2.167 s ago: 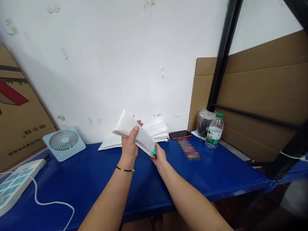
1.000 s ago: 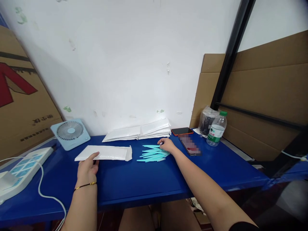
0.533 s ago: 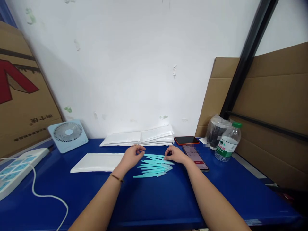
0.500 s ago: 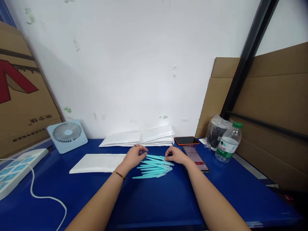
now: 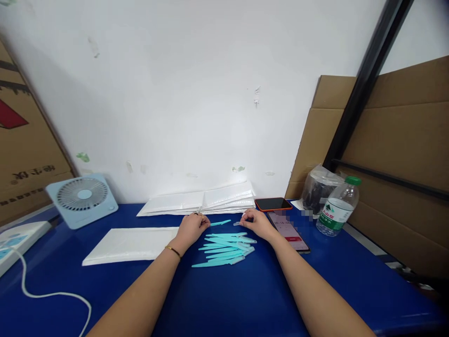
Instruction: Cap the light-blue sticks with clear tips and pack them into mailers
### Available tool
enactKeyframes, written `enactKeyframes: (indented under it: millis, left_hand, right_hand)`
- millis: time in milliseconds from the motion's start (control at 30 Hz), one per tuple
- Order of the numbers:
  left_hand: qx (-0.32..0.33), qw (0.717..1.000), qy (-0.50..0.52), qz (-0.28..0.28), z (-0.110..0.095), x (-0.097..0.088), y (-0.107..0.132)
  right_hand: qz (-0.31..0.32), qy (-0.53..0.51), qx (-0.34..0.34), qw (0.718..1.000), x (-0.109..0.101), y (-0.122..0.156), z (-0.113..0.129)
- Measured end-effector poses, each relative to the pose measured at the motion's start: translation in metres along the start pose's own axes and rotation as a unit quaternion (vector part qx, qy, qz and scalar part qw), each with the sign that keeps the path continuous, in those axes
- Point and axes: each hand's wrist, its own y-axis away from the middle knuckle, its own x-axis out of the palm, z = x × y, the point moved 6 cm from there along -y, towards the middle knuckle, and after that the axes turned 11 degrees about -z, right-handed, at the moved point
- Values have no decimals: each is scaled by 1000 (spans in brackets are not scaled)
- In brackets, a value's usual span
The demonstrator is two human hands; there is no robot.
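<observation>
My left hand [image 5: 191,230] pinches the handle end of a thin turquoise eyebrow razor [image 5: 220,223], whose bare tip points right. Across a short gap, my right hand [image 5: 258,225] holds a small clear blade cap [image 5: 236,223] between thumb and fingertips. Just below both hands, several more turquoise eyebrow razors [image 5: 224,249] lie in a loose, overlapping heap. Their handles point left and their clear capped ends point right.
White padded mailers [image 5: 196,202] are stacked by the wall, and another white mailer [image 5: 126,245] lies left. Two phones [image 5: 273,204], a bottle [image 5: 337,208] and a wrapped dark container [image 5: 317,192] stand or lie right. A fan [image 5: 84,199], power strip [image 5: 17,245] and white cable [image 5: 52,294] are left.
One razor now sits apart above the heap, held in my left hand. Its clear cap is off and in my right hand. The view has shifted slightly.
</observation>
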Motion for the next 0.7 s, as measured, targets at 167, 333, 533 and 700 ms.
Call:
enactKeyframes:
  millis: [167, 333, 533, 700]
  left_hand:
    - [-7, 998, 54, 5, -4, -1, 2]
    - [14, 997, 66, 45, -15, 4, 4]
    - [-3, 992, 91, 92, -15, 9, 5]
    - [0, 989, 103, 108, -18, 11, 7]
  right_hand:
    - [59, 18, -3, 998, -6, 6, -1]
    - [128, 27, 6, 991, 0, 12, 7]
    - [121, 4, -2, 993, 2, 10, 17]
    - [77, -3, -21, 997, -2, 8, 25]
